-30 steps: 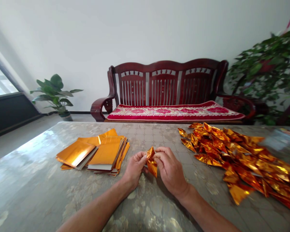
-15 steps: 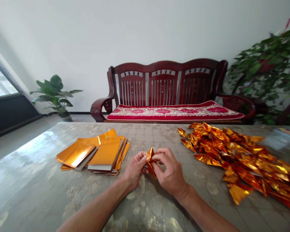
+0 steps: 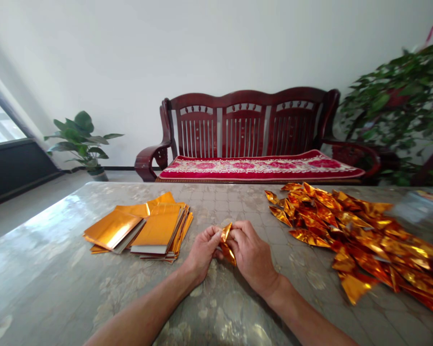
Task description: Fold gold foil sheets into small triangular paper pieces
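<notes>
Between my two hands, just above the table, is a folded piece of gold foil paper [image 3: 228,246], narrow and pointed at its top. My left hand [image 3: 204,251] pinches its left side with thumb and fingers. On the other side my right hand [image 3: 251,254] is closed, its fingers curled against the foil and partly hiding it. Left of my hands lie loose stacks of flat gold foil sheets [image 3: 158,226], some showing a pale back. To the right spreads a heap of folded gold foil pieces [image 3: 350,226].
The table [image 3: 130,298] has a patterned, glossy cover. A clear plastic bag [image 3: 420,207] lies at its right edge, behind the heap. Beyond the table stand a dark red wooden bench [image 3: 241,129] with a floral cover, a potted plant [image 3: 82,137] and leafy greenery [image 3: 400,105].
My right fingers have closed in tighter round the foil piece, which now looks narrower and turned. My left hand keeps its pinch. Stacks and heap are unchanged.
</notes>
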Demonstrator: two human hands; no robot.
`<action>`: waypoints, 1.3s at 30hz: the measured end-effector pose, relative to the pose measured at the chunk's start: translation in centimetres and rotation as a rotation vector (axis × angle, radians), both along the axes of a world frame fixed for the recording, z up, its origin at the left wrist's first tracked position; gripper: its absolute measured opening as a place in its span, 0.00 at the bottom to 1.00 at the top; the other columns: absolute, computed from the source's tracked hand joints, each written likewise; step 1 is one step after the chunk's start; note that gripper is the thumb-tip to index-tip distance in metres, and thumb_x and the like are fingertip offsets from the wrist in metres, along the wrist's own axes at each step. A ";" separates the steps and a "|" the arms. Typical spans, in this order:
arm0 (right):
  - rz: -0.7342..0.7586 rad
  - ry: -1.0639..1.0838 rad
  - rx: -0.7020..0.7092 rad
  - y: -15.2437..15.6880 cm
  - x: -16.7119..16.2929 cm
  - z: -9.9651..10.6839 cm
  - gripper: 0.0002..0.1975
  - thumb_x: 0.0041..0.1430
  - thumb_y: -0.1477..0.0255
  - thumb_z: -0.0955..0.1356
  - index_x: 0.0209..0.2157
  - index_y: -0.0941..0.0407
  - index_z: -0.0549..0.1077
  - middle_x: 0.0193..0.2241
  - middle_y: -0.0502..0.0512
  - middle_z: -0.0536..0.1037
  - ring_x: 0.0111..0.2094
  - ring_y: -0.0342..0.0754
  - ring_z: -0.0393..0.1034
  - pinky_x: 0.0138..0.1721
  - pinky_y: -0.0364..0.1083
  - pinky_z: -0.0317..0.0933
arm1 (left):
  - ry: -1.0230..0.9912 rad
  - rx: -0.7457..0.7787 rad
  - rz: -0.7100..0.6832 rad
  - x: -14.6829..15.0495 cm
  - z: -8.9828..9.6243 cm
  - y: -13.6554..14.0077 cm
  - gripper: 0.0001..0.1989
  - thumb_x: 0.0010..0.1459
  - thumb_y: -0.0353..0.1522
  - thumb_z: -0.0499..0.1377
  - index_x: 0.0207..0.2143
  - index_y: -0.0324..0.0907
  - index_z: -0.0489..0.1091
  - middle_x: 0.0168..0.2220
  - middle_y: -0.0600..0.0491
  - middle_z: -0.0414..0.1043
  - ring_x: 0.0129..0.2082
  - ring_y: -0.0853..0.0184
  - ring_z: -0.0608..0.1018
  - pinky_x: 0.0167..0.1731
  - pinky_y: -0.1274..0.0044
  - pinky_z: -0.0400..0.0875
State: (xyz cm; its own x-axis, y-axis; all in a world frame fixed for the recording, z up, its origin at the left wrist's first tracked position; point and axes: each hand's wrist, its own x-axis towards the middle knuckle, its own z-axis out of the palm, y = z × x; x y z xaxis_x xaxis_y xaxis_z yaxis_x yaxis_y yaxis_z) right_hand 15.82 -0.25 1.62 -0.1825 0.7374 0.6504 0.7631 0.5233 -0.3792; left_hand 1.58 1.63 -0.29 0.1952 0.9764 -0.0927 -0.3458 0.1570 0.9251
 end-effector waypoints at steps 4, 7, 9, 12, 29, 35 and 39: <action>0.055 0.084 -0.013 -0.1 0.2 0.3 0.06 0.64 0.73 0.64 0.35 0.53 0.72 0.41 0.55 0.74 0.40 0.46 0.71 0.37 0.43 0.65 | -0.077 -0.055 -0.028 -0.1 0.4 0.2 0.21 0.45 0.44 0.70 0.28 0.38 0.67 0.22 0.60 0.66 0.18 0.78 0.67 0.16 0.87 0.64; 0.114 0.318 -0.021 0.3 0.6 0.2 0.06 0.65 0.71 0.62 0.38 0.53 0.70 0.43 0.55 0.73 0.45 0.47 0.69 0.42 0.45 0.65 | -0.213 -0.142 -0.146 -0.5 0.8 0.3 0.19 0.45 0.39 0.72 0.29 0.38 0.68 0.22 0.59 0.67 0.18 0.79 0.68 0.19 0.87 0.66; 0.126 0.486 -0.067 0.7 1.0 -0.1 0.07 0.65 0.71 0.61 0.41 0.53 0.69 0.43 0.55 0.73 0.43 0.47 0.70 0.40 0.45 0.66 | -0.259 -0.201 -0.234 -0.8 1.0 0.3 0.17 0.45 0.34 0.72 0.33 0.38 0.70 0.23 0.58 0.68 0.17 0.79 0.69 0.18 0.87 0.66; 0.188 0.592 -0.175 1.4 1.5 -0.3 0.11 0.63 0.72 0.62 0.47 0.53 0.68 0.44 0.55 0.73 0.36 0.45 0.71 0.37 0.45 0.67 | -0.285 -0.287 -0.337 -1.3 1.2 0.3 0.17 0.45 0.30 0.72 0.37 0.39 0.70 0.23 0.59 0.67 0.16 0.79 0.68 0.14 0.88 0.62; 0.124 0.343 0.076 3.2 4.6 -0.2 0.11 0.57 0.80 0.64 0.32 0.54 0.76 0.33 0.53 0.76 0.37 0.47 0.72 0.42 0.48 0.68 | -0.053 -0.329 -0.303 -1.8 0.8 -0.6 0.18 0.58 0.38 0.62 0.47 0.37 0.67 0.27 0.51 0.74 0.18 0.77 0.71 0.15 0.89 0.62; -0.479 0.255 0.342 4.7 13.3 0.7 0.11 0.58 0.76 0.63 0.36 0.56 0.78 0.36 0.59 0.75 0.40 0.52 0.70 0.46 0.55 0.66 | 0.343 0.040 -0.178 -0.3 -0.5 -2.3 0.21 0.55 0.43 0.60 0.45 0.39 0.66 0.24 0.58 0.70 0.13 0.77 0.65 0.11 0.86 0.57; -0.742 0.048 0.338 3.8 15.0 0.3 0.16 0.56 0.80 0.65 0.43 0.55 0.78 0.46 0.63 0.73 0.47 0.58 0.65 0.49 0.59 0.60 | 0.532 0.148 -0.203 -0.2 -1.3 -2.5 0.14 0.56 0.39 0.57 0.41 0.40 0.71 0.25 0.57 0.70 0.17 0.74 0.69 0.15 0.84 0.59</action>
